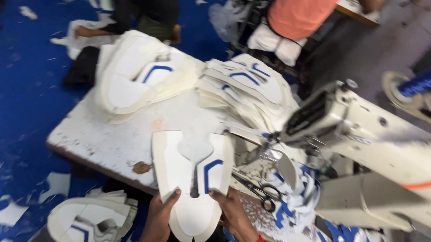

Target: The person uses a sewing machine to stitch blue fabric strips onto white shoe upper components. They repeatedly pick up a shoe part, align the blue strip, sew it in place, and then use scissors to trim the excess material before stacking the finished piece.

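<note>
A blue floor (19, 94) littered with white offcuts spreads under everything. On it stands a worn white work table (111, 139), its paint chipped along the near edge. To the right a cream sewing machine (369, 144) reaches over the table, its needle end just beside the top right corner of the held piece. Another person in an orange shirt (307, 10) works at the far side, well apart from the hands.

Two tall stacks of white shoe uppers with blue stripes sit on the table: a left stack (137, 76) and a fanned right stack (247, 86), which lies between the held piece and the far worker. A smaller pile of uppers (92, 220) rests on the floor at lower left. Blue and white scraps (299, 199) heap below the machine head.

The white shoe upper (191, 179), with one blue stripe, lies flat over the table's near edge. The left hand (157, 223) pinches its lower left edge, thumb on top; the right hand (235, 215) grips its lower right edge the same way. Black scissors (256, 188) lie on the table just right of the right hand.
</note>
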